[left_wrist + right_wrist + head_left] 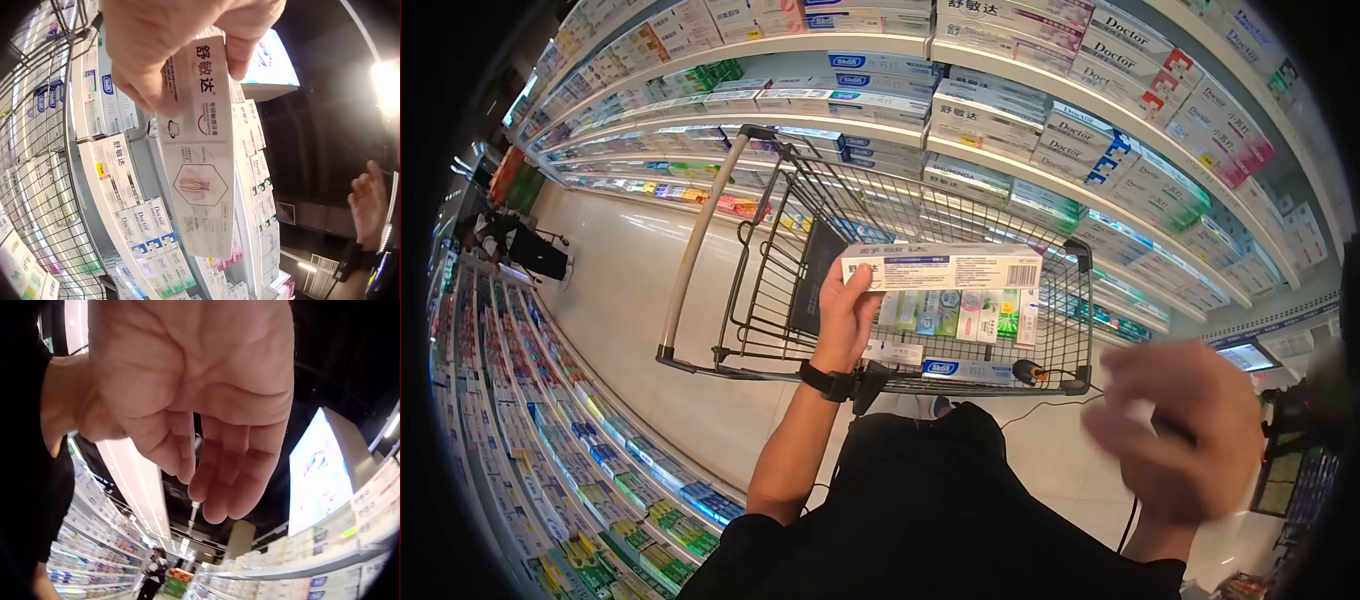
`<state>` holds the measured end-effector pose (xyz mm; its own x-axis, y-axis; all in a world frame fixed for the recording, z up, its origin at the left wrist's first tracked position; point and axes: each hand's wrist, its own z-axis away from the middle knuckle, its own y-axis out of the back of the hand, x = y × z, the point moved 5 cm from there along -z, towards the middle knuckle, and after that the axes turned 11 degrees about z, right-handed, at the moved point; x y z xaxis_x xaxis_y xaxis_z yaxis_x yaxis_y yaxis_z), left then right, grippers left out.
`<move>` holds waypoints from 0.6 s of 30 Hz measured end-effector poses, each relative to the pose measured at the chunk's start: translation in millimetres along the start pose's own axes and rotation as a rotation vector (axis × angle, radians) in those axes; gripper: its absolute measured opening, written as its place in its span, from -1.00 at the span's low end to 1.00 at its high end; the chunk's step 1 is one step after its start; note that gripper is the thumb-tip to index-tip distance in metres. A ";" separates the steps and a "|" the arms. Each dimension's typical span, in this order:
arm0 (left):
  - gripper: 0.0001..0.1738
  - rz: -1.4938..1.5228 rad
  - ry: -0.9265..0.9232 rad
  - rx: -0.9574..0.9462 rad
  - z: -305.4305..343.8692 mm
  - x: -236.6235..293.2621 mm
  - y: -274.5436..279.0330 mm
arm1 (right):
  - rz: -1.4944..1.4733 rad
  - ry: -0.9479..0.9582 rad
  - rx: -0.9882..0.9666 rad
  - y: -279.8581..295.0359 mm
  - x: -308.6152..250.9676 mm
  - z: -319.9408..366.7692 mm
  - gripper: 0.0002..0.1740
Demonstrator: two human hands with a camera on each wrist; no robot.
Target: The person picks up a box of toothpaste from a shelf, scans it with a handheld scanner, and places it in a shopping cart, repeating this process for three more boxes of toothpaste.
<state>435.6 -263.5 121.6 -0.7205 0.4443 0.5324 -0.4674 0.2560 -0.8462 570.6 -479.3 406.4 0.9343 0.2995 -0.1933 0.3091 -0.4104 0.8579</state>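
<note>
My left hand [847, 315] grips one end of a long white toothpaste box [990, 272], held level above the shopping cart [750, 290]. In the left wrist view the fingers and thumb of the left hand [181, 37] pinch the end of the box [203, 181], and a tooth picture in a hexagon shows on its face. My right hand [1185, 430] is raised to the right of the cart, blurred in the head view. Its fingers [219, 481] hang loosely bent with nothing between them in the right wrist view.
Inside the cart lie several toothpaste boxes [940, 312], with a blue and white box [965, 370] along the near side. Shelves of toothpaste [1100, 150] stand ahead, and another stocked shelf [600, 460] runs along the left. Farther down the aisle is another person [153, 575].
</note>
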 end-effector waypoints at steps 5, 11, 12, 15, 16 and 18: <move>-0.41 -0.001 0.047 -0.110 2.8 -5.8 -17.0 | 0.006 -0.223 -0.134 -70.4 104.4 20.0 -0.22; -0.30 -0.072 0.128 -0.232 3.5 -24.6 -29.5 | -0.164 -0.360 -0.520 -164.7 160.1 54.4 -0.10; -0.29 -0.094 0.135 -0.249 3.6 -25.9 -32.3 | -0.213 -0.361 -0.570 -170.7 162.0 53.6 -0.14; -0.22 -0.231 0.178 -0.283 -2.4 -32.7 -32.2 | -0.321 -0.351 -0.610 -188.9 171.0 55.6 -0.29; -0.20 -0.282 0.186 -0.296 -6.2 -35.5 -30.8 | -0.356 -0.365 -0.602 -196.2 178.6 57.2 -0.30; -0.10 -0.370 0.146 -0.214 -16.4 -37.9 -25.5 | -0.426 -0.394 -0.591 -212.1 195.5 62.2 -0.33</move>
<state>483.2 -272.8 122.6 -0.4380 0.4016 0.8043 -0.5525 0.5855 -0.5933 698.7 -387.2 157.0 0.7858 -0.0418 -0.6170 0.6093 0.2232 0.7609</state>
